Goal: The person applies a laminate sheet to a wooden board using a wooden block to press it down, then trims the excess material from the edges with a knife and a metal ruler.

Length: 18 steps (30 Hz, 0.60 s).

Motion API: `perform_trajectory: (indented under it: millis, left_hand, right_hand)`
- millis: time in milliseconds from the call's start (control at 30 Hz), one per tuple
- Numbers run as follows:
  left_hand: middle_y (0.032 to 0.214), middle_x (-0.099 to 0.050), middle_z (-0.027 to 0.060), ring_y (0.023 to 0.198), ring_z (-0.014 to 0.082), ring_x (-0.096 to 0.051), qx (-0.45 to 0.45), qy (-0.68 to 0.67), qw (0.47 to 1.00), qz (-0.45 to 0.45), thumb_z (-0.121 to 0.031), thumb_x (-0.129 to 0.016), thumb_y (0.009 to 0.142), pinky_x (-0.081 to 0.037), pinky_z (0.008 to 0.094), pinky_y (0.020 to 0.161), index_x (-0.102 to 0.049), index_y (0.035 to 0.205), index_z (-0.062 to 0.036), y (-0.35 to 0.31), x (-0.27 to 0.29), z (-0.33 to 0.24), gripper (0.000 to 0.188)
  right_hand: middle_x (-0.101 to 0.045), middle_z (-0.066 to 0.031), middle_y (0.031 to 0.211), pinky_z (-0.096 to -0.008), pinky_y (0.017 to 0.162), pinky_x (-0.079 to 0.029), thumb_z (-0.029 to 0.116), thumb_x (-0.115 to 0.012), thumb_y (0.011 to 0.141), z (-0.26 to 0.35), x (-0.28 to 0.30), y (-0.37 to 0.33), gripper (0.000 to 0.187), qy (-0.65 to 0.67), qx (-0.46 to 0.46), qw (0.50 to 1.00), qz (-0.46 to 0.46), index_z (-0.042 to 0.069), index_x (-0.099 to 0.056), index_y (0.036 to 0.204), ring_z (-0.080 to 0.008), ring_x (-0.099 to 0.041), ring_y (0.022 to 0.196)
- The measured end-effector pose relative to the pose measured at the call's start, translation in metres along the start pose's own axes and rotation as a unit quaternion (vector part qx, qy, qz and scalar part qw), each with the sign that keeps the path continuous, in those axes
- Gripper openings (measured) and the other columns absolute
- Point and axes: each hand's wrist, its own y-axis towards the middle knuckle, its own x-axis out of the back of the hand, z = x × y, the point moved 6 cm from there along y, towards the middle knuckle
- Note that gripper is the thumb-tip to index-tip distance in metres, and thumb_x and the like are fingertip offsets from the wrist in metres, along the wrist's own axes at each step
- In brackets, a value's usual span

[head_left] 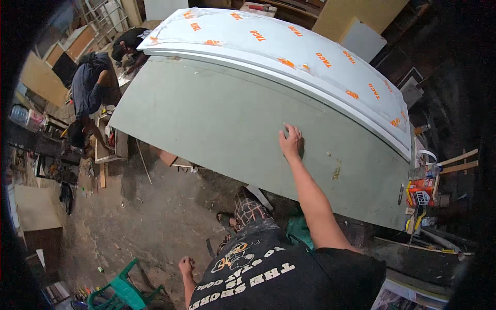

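Note:
A large grey-green board (206,103) lies flat in front of me as a work surface. Over its right half my right hand (291,140) reaches out, fingers apart and slightly bent, holding nothing; whether the fingertips touch the board I cannot tell. Beyond the hand, along the far side, rests a long white panel (268,46) with a raised edge, covered in film with orange print. My left hand (186,265) hangs low beside my body, away from the board, its fingers loosely curled with nothing visible in them.
At the left, a person (95,82) bends over a wooden box (120,145), and another person in dark clothes crouches behind. A green plastic chair (121,284) stands at lower left. Beyond the board's right end are an orange can (421,192), a white tape roll (427,156) and wood strips (459,166).

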Motion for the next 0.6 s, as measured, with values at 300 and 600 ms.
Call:
perform_trajectory:
  millis: [300, 600]
  left_hand:
    - [0.08, -0.064, 0.0062, 0.072, 0.0155, -0.06, 0.053, 0.181, 0.981, 0.041, -0.025, -0.061, 0.093, -0.048, 0.0314, 0.063, -0.069, 0.096, -0.0052, 0.016, 0.001, 0.002, 0.021]
    - [0.092, -0.067, 0.0043, 0.078, 0.0123, -0.061, -0.061, 0.143, 0.987, 0.046, -0.017, -0.06, 0.096, -0.047, 0.0258, 0.066, -0.065, 0.113, -0.0002, 0.043, -0.018, -0.232, 0.024]
  right_hand:
    - [-0.059, -0.0149, 0.119, -0.0481, 0.098, -0.042, 0.024, -0.074, 0.08, 0.025, -0.021, 0.179, 0.044, -0.056, 0.068, 0.978, -0.188, 0.009, -0.062, 0.119, -0.0366, -0.053, 0.116]
    - [-0.066, -0.0098, 0.11, -0.0425, 0.094, -0.045, 0.02, -0.073, 0.077, 0.035, -0.037, 0.264, 0.037, -0.086, 0.097, 0.97, -0.205, 0.01, -0.067, 0.112, -0.0313, -0.057, 0.106]
